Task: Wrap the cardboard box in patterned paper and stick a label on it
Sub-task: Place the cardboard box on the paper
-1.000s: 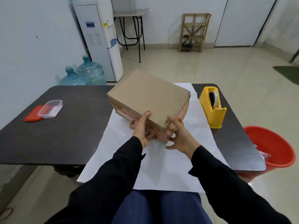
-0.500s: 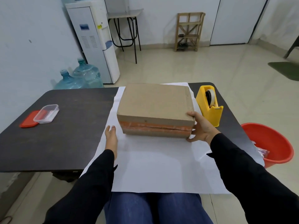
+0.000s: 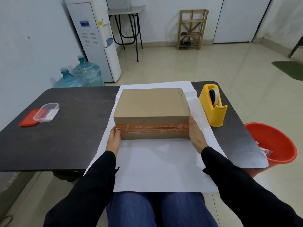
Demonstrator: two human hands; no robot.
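A brown cardboard box (image 3: 151,105) with an orange tape band on its near side lies flat on a white sheet of paper (image 3: 160,163) spread over the dark table (image 3: 65,128). The sheet's white side faces up and its near edge hangs over the table's front. My left hand (image 3: 114,139) rests with straight fingers against the box's near left corner. My right hand (image 3: 196,136) lies flat along the box's right side. No label is in view.
A yellow tape dispenser (image 3: 214,107) stands just right of the paper. At the table's left lie a clear plastic container (image 3: 46,112) and its red lid (image 3: 27,120). A red bucket (image 3: 272,143) sits on the floor to the right.
The box, first tilted up in both hands, was set down flat and square on the paper. My left hand came back from the paper to the box's left corner.
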